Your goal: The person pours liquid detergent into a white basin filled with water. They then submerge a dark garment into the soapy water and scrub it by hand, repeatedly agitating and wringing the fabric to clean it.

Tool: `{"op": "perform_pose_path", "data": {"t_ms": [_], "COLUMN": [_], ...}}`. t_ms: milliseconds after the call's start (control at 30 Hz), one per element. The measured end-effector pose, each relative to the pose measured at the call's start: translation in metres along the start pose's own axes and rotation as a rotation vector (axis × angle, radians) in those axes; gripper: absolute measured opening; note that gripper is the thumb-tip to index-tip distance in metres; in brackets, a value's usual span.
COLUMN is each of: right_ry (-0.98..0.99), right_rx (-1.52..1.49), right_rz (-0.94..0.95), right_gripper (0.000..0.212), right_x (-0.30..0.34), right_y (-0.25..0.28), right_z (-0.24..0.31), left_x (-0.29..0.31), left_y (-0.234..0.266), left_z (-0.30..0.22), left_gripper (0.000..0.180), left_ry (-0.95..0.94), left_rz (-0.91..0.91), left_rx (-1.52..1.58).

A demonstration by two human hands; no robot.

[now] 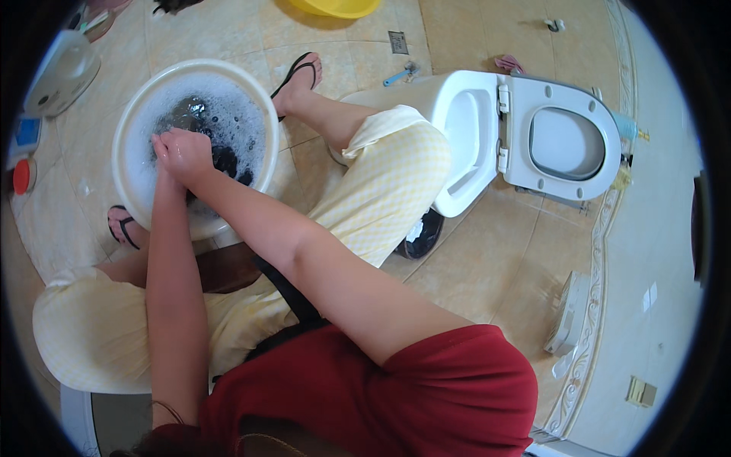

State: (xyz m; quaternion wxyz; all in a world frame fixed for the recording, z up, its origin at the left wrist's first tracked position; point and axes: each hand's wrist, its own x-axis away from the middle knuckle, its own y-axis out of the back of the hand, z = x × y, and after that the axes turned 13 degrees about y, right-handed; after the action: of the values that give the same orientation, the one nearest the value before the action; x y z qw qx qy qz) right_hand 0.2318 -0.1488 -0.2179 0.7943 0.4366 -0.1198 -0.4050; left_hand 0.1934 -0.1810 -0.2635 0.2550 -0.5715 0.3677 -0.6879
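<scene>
A round white basin [271, 114] full of foamy water stands on the floor between my feet. Dark cloth [225, 158] lies partly sunk in the suds, just right of my hands. My right hand [190, 154] is closed and pressed against my left over the basin. Behind it, my left hand [166, 169] is mostly covered, its fingers curled. Whatever the two hands grip between them is hidden; a bit of dark material shows just below my right wrist.
A white toilet [457, 145] with raised lid stands to the right, a small black bin [421, 236] beside it. A blue-handled brush [397, 77] lies near the floor drain [398, 42]. Farther off is a yellow basin [335, 6]. At left are a plastic jug [65, 72] and a red-capped container [23, 176].
</scene>
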Motion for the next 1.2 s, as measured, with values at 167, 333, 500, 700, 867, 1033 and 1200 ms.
{"op": "perform_pose_path", "data": {"t_ms": [167,333,500,700,867,1033,1200], "right_ry": [-0.499,-0.384,-0.337,-0.028,-0.006,-0.151,-0.195], "right_rx": [-0.179,-0.093,0.075,-0.034,-0.073,0.076,-0.027], "right_rz": [0.017,0.152,0.441,0.23,0.091,0.121,0.025], "right_gripper": [0.043,0.03,0.032,0.027,0.023,0.036,0.04], "right_x": [-0.027,-0.003,-0.001,0.019,0.037,0.001,0.007], "right_y": [0.01,-0.01,-0.027,0.004,0.001,0.005,0.009], "right_z": [-0.044,-0.066,-0.068,0.015,0.032,-0.004,0.002], "left_x": [-0.019,-0.021,-0.055,0.006,0.015,0.008,0.03], "left_y": [0.026,0.049,0.138,0.039,0.015,0.007,-0.029], "left_z": [-0.022,-0.023,-0.019,-0.014,0.016,0.01,0.008], "left_gripper": [0.032,0.033,0.028,0.034,0.042,0.031,0.042], "left_ry": [-0.075,-0.266,0.038,-0.138,-0.106,-0.051,-0.189], "left_rz": [-0.262,-0.404,-0.171,0.108,0.421,-0.124,-0.167], "left_rx": [-0.282,-0.191,0.076,-0.013,0.225,0.036,0.023]}}
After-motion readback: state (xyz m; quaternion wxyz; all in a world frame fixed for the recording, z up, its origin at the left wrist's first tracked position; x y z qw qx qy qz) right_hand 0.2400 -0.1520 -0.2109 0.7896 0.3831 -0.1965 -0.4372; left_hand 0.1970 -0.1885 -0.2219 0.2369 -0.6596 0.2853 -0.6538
